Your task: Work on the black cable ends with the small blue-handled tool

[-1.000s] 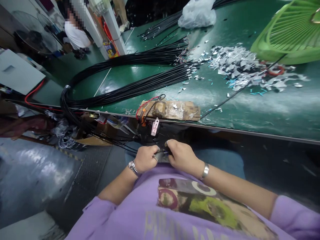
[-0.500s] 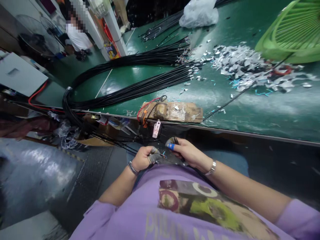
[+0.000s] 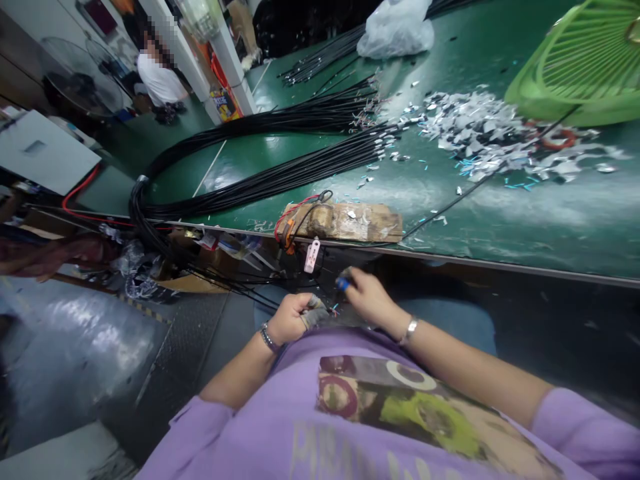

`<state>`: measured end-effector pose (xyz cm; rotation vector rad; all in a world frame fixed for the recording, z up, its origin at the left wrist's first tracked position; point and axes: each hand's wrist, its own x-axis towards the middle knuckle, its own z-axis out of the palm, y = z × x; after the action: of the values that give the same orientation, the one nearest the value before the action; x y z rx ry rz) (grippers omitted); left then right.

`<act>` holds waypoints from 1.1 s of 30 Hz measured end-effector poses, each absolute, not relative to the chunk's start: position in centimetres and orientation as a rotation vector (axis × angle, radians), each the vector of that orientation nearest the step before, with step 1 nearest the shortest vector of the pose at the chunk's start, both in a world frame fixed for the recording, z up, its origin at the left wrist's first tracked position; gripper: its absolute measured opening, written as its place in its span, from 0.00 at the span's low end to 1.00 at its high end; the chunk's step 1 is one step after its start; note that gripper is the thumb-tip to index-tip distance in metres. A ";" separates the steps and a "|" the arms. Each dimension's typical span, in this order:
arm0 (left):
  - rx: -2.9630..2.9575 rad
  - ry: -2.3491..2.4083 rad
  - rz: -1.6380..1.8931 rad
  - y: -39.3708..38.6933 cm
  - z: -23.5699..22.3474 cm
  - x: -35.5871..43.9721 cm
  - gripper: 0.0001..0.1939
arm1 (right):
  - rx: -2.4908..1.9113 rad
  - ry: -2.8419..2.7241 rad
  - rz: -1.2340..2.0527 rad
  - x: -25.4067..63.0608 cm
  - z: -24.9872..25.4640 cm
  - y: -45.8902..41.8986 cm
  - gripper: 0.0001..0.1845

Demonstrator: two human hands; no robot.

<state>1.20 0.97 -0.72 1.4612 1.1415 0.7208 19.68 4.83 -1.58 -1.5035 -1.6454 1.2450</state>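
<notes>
the left hand (image 3: 293,319) is clenched below the near edge of the green workbench (image 3: 450,200), its grey-covered thumb and forefinger pinching the end of a thin cable (image 3: 327,310) whose small coloured wire tips show just beside the fingertips. the right hand (image 3: 369,299) sits just to the right of it, fingers curled, with a blue-tipped tool or finger cover (image 3: 343,284) at its fingertips; what exactly it grasps cannot be told. both hands are held over the lap, apart from the workbench surface. each wrist carries one metal band, two in all. containers: one green plastic basket (image 3: 575,67) stands at the far right corner of the workbench, its contents not visible; one translucent plastic bag (image 3: 395,30) lies near the far edge, its contents not discernible. on the near edge, directly above the hands, sits one taped wooden block (image 3: 345,221) with red and black wires (image 3: 295,213) looped at its left end and one small pale tag (image 3: 311,255) hanging below it. two long bundles of black cables (image 3: 280,173) run across the left half of the workbench and drop over its left edge; a third, smaller bundle (image 3: 320,57) lies near the far edge. the cables are too many to count. a heap of grey and white insulation scraps (image 3: 480,130) covers the area between the bundle ends and the basket. one other person (image 3: 159,73) is at the far left, beyond the workbench.
</notes>
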 end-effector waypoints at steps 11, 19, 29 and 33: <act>1.319 1.179 0.735 0.7 -0.3 1.1 0.25 | -0.979 -1.005 2.227 19.1 -1.0 3.2 0.24; 1.324 1.157 0.760 0.8 -0.8 0.9 0.25 | -1.037 -1.461 1.729 18.2 -1.6 2.6 0.10; 1.341 1.117 0.480 1.2 -0.7 -0.4 0.27 | -0.728 -2.556 0.779 20.1 0.5 3.1 0.12; 1.474 1.014 0.265 2.0 -0.8 -0.9 0.25 | -0.636 -2.591 1.214 19.8 1.2 3.5 0.07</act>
<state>-0.94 2.05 -0.75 1.4742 1.0138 0.2649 19.81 3.48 1.15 -0.6356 -2.5913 1.2138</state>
